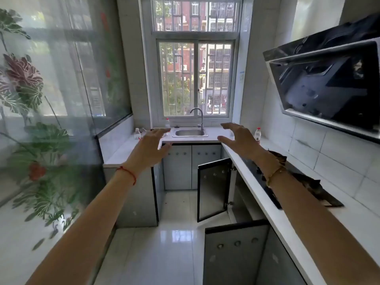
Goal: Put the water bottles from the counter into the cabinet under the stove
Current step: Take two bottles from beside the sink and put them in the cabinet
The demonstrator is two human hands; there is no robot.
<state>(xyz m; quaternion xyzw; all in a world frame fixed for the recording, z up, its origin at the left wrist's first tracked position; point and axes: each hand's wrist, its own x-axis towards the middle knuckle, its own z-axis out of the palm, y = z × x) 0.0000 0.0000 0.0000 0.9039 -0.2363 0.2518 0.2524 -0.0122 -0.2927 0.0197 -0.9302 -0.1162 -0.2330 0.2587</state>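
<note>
Water bottles on counter, beyond spread, empty fingers

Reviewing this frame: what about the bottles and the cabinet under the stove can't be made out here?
Head view, the only one:
- Cabinet interior: dark behind its open doors; contents unseen.
- Bottles on the left counter: small, partly hidden by the left hand; count unclear.
- Bottle by the right wall: partly hidden by the right hand.
- Stove: largely hidden by the right forearm.
</note>
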